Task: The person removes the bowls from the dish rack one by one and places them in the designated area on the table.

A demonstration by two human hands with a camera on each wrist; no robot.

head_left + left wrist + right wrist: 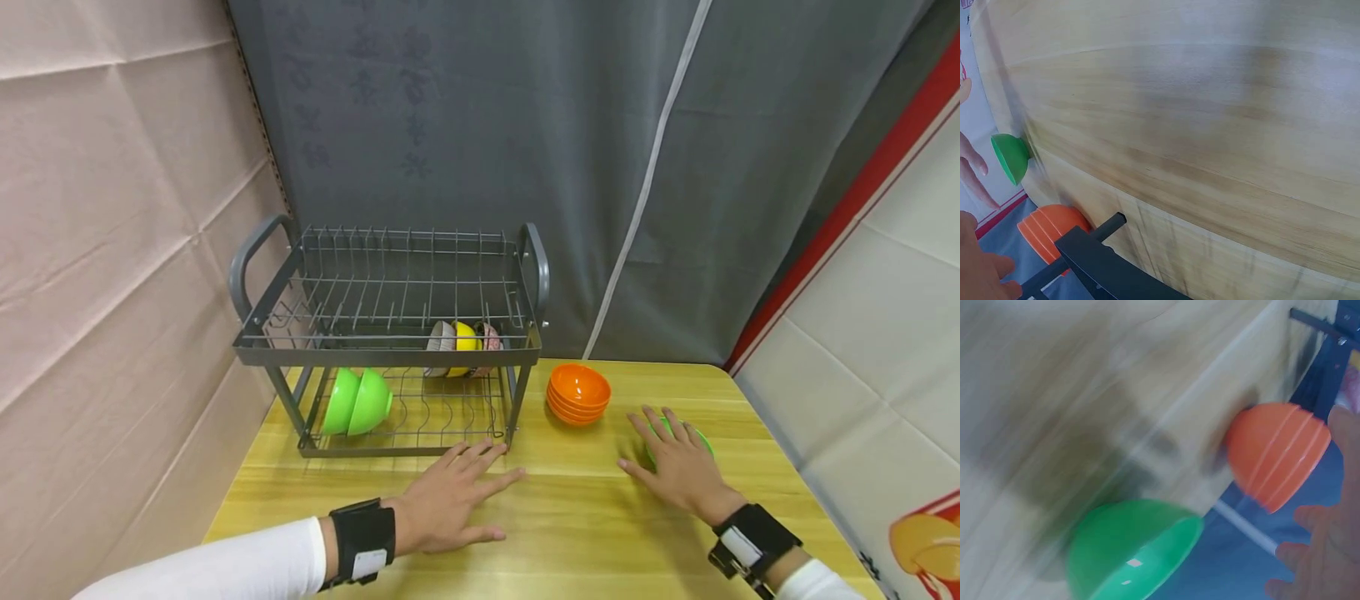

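I see right hand spread loosely over small green plastic bowl near bench right edge, gripping nothing; left hand flat. Bowl looks light, slick; I'd take the rim.

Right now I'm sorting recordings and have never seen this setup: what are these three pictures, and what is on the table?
A person wears three cameras: one on the head, one on each wrist. The head view shows both bare hands over a wooden table. The left hand rests flat, fingers straight, before a grey dish rack holding green bowls below. The right hand reaches over a single green bowl; whether it grips it is unclear. A stack of orange bowls sits between. The wrist views show the same bowls close up, blurred.
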